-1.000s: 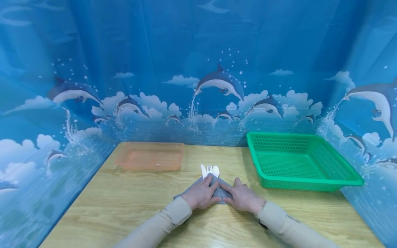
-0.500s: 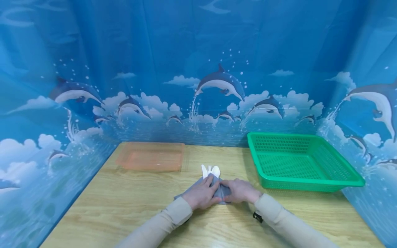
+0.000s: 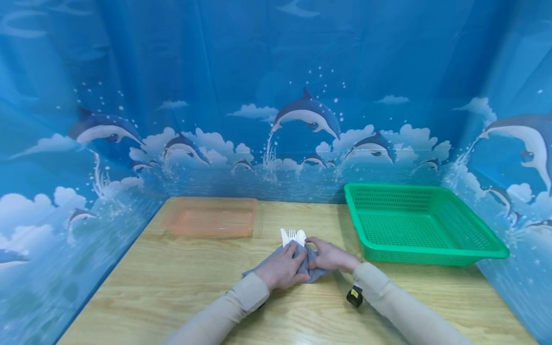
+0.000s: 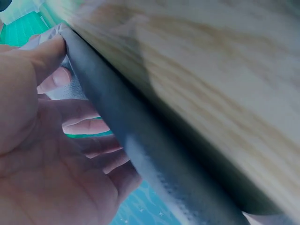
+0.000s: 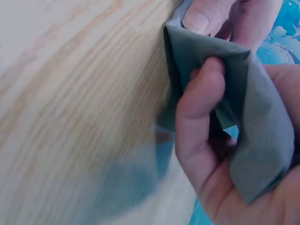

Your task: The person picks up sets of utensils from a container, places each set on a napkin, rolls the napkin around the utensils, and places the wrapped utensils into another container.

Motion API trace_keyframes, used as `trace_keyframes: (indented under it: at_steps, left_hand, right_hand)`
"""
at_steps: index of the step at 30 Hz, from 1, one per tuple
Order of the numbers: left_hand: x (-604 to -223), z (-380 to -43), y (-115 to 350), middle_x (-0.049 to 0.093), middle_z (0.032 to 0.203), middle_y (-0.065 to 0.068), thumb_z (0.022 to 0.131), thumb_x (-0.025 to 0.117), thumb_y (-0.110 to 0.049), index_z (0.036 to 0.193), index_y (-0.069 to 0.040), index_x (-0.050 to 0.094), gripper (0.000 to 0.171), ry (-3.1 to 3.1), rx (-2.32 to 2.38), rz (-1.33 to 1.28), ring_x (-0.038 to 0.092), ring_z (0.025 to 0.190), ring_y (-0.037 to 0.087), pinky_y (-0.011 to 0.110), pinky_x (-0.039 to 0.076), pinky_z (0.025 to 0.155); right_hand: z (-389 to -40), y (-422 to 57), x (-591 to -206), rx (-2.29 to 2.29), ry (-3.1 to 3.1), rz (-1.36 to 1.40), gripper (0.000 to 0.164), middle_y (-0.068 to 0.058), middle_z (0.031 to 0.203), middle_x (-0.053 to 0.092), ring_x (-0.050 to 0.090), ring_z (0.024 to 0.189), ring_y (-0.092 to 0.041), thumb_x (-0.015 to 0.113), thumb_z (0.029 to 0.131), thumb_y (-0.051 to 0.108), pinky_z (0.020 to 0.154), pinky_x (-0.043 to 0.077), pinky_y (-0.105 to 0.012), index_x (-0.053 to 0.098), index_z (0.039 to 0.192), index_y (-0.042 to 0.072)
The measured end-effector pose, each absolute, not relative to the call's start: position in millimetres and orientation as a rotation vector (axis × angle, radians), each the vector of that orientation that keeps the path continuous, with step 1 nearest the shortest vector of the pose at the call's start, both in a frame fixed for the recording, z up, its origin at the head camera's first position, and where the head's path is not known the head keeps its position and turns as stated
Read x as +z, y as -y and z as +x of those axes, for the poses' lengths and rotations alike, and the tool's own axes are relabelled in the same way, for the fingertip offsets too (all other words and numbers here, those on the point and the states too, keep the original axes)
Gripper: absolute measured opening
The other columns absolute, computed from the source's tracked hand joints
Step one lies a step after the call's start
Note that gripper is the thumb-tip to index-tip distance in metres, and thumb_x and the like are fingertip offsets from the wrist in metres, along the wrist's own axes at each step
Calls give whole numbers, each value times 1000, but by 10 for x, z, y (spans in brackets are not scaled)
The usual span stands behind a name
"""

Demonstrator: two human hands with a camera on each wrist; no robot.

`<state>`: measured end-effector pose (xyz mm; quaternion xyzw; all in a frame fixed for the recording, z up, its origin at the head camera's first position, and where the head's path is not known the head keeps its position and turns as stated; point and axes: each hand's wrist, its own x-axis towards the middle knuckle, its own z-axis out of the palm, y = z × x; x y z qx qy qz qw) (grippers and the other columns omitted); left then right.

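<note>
A grey cloth napkin (image 3: 318,274) lies on the table, partly wrapped over white plastic cutlery. The tips of a knife (image 3: 284,236), a fork (image 3: 292,234) and a spoon (image 3: 301,236) stick out at its far end; their handles are hidden. My left hand (image 3: 279,269) holds the napkin down over the cutlery, thumb at the near edge. On the right side, my right hand (image 3: 331,255) grips the napkin's loose flap; in the right wrist view its finger curls inside the fold (image 5: 262,136), lifted off the table.
An orange see-through tray (image 3: 211,218) stands at the back left of the wooden table (image 3: 172,282). At the right is a green perforated basket (image 3: 431,254). A blue dolphin-print curtain (image 3: 241,57) encloses the back and sides.
My right hand has shifted forward and turned, taking hold of the napkin's right flap and raising it. The left hand stays nearly where it was on the napkin.
</note>
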<state>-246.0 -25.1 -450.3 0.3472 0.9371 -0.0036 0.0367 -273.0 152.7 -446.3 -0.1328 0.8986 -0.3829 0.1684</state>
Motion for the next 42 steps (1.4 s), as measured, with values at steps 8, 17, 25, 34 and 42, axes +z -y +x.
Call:
trace_keyframes:
  at_steps: [8,17,25,34,42]
  left_hand:
    - [-4522,-2464,234,25,143,19,88,43,-56,141,-12,32,70,-2897,39,1043,26,131,30,39,30,102]
    - [-4513,-2447,252,26,143,18,83,49,-60,141,-12,32,78,-2917,58,1006,31,128,31,38,30,102]
    - [-4507,-2452,279,21,146,15,83,45,-63,143,-15,26,80,-2848,124,985,24,131,30,39,27,104]
    - [-4492,-2467,421,32,140,16,80,50,-64,136,-8,39,80,-2780,474,971,38,123,27,38,38,95]
    - [-4452,-2567,514,34,49,-3,82,56,-54,61,-12,47,49,-2681,913,743,30,41,11,24,25,39]
  right_hand:
    - [-2795,-1540,-4543,-1455,-2158,-246,74,-21,92,58,61,59,-22,64,76,5,53,53,-36,24,138,4]
    - [-2849,-1626,-4514,-1635,-1786,-201,52,-26,89,60,64,72,-27,41,89,-1,70,53,-40,26,139,3]
    - [-2846,-1519,-4522,-1324,-2220,-447,54,-15,83,54,58,66,-22,48,70,-13,58,53,-37,51,123,0]
    - [-2840,-1451,-4503,-1059,-2486,-605,42,-5,66,59,50,47,-13,60,72,-6,42,42,-26,60,112,6]
    - [-2861,-1382,-4430,-673,-2690,-1052,54,-2,94,57,48,82,-15,66,69,0,73,41,-31,57,120,18]
